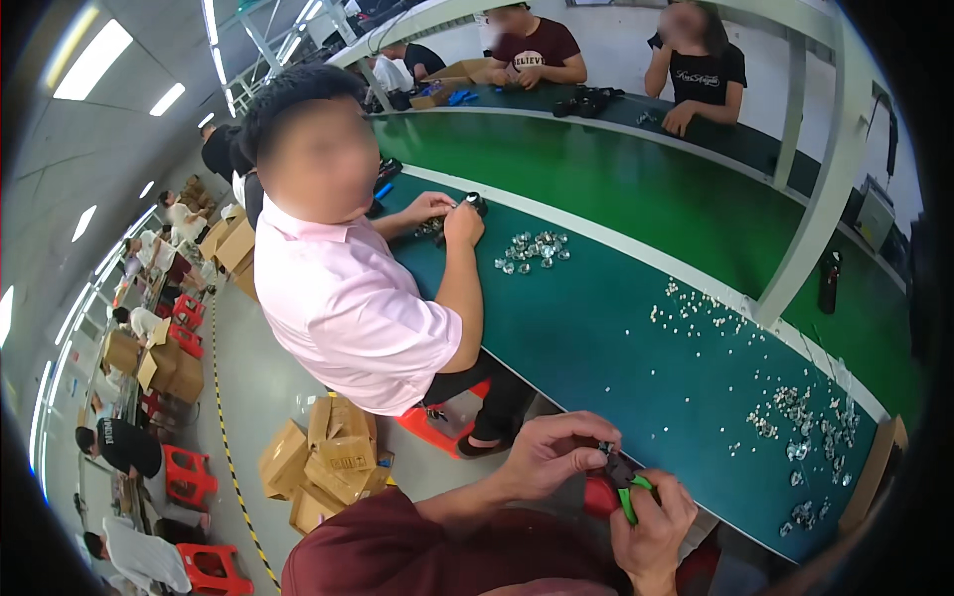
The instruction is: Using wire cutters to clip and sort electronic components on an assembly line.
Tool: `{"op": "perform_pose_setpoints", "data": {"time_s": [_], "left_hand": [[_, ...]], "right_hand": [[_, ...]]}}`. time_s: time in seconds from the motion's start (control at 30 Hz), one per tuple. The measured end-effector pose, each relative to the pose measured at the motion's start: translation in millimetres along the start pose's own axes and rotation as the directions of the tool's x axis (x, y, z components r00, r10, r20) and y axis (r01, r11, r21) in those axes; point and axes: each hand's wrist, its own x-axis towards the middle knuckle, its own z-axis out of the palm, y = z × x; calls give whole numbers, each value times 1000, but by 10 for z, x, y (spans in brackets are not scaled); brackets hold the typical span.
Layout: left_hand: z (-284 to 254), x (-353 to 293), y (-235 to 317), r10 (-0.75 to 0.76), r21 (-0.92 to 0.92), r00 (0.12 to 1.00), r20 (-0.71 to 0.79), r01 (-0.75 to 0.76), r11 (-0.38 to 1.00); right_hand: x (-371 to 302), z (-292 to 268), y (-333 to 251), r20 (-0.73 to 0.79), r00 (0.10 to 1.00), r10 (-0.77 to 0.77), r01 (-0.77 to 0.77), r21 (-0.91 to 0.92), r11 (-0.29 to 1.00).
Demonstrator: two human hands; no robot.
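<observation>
Your small dark part (604, 447) sits pinched btwn thumb and fingertips of your L hand (552, 457), at the bench's near edge in view. Your R hand (651, 526) is wrapped round the green-handled pliers (636, 489), nose pointing at the part; can't tell if they touch.

Writing: nothing legible on the pliers. Dark print on a carton (338, 462) on the floor, too small to read; pale lettering across a co-worker's black T-shirt (708, 77) and another's maroon T-shirt (542, 50).

Edges: a white rail (556, 214) runs along the green bench (596, 328) on the far side, w/ a white post (810, 219) rising by it; cardboard (876, 477) at the R end. Green top shows wide btwn the glassy pieces (532, 251) nr the pink-shirted co-worker (348, 288) and the white beads (696, 308) to the R.
</observation>
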Motion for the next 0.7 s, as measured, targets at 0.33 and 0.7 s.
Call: {"op": "perform_pose_setpoints", "data": {"time_s": [0.33, 0.7], "left_hand": [[11, -75, -190, -71, -3, 997, -3, 71, 997], [-67, 48, -111, -31, 21, 996, -82, 33, 999]], "right_hand": [[-109, -145, 13, 77, 994, 81, -82, 23, 996], [81, -58, 94, 56, 998, 40, -42, 38, 998]]}}
